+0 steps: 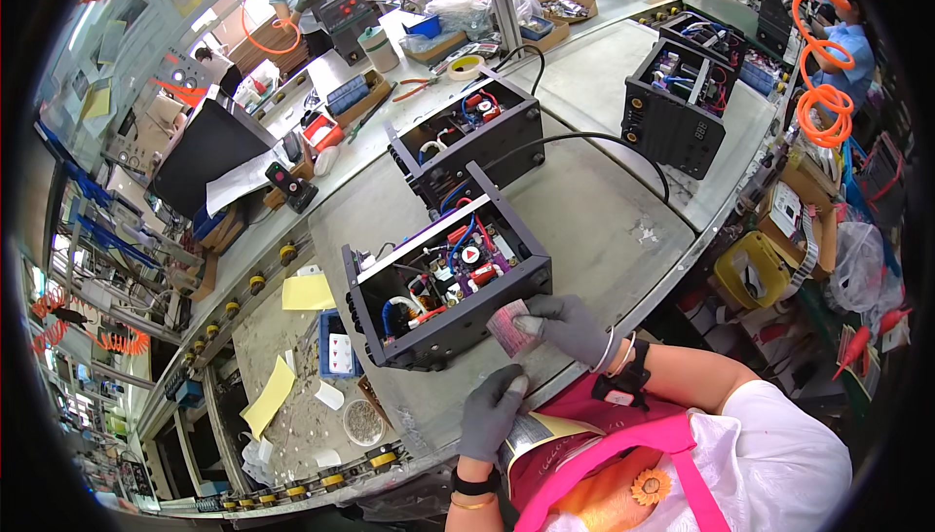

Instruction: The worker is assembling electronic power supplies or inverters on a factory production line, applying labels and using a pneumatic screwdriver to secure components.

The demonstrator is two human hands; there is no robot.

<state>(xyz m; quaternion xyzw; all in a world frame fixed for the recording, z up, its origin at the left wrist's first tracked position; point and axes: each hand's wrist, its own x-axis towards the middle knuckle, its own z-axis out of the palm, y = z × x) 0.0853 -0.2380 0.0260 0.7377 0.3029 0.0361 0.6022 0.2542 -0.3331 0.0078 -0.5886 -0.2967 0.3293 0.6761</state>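
Observation:
My right hand [573,330], in a grey glove, pinches a small reddish label [510,329] close to the front side of an open black metal case [443,342]. I cannot tell whether the label touches the case. My left hand [490,415], also gloved in grey, is closed on a curled silver sheet with a yellowish back [534,429], near the bench edge. Inside the case are a purple circuit board, red and blue wires and a round fan-like part with a red triangle [470,254]. Its top is uncovered.
A second open case [467,143] stands just behind, with a black cable [623,138] trailing right. Another case [672,109] is farther right. Left are yellow papers [271,398], a blue tray [338,337] and a round tub [363,422]. Orange coiled hoses [826,113] hang at right.

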